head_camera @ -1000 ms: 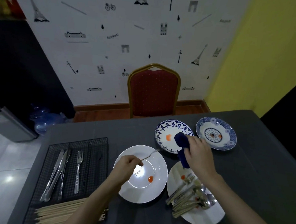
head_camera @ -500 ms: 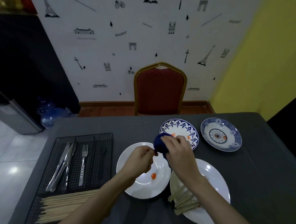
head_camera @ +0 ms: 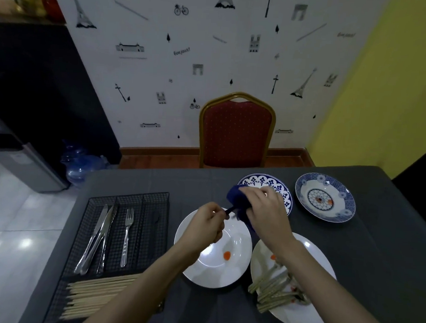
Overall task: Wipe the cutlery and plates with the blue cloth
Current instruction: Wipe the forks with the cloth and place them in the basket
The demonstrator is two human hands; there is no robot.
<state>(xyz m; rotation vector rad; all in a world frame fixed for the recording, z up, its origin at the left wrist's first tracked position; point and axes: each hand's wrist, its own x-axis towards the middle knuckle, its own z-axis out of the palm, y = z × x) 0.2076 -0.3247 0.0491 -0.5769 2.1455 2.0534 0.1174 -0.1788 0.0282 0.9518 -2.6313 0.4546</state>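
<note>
My right hand (head_camera: 266, 211) grips the blue cloth (head_camera: 239, 199), wrapped around the far end of a piece of cutlery. My left hand (head_camera: 207, 225) holds that piece by its handle; most of it is hidden, so I cannot tell which kind it is. Both hands hover over the far rim of a white plate (head_camera: 211, 267) with an orange spot. To its right, a second white plate (head_camera: 307, 312) carries a pile of cutlery (head_camera: 274, 290) with orange smears. Two blue patterned plates lie further back, one (head_camera: 262, 181) partly behind my right hand, the other (head_camera: 324, 198) to the right.
A black wire tray (head_camera: 151, 229) on the left holds knives (head_camera: 97, 239), a fork (head_camera: 127, 236) and several chopsticks (head_camera: 96, 296). A red chair (head_camera: 235, 133) stands behind the grey table (head_camera: 374, 256). A water bottle (head_camera: 81, 164) sits on the floor at left.
My right hand brought the blue cloth leftward from over the patterned plate onto the cutlery piece held by my left hand. The hands now meet over the white plate.
</note>
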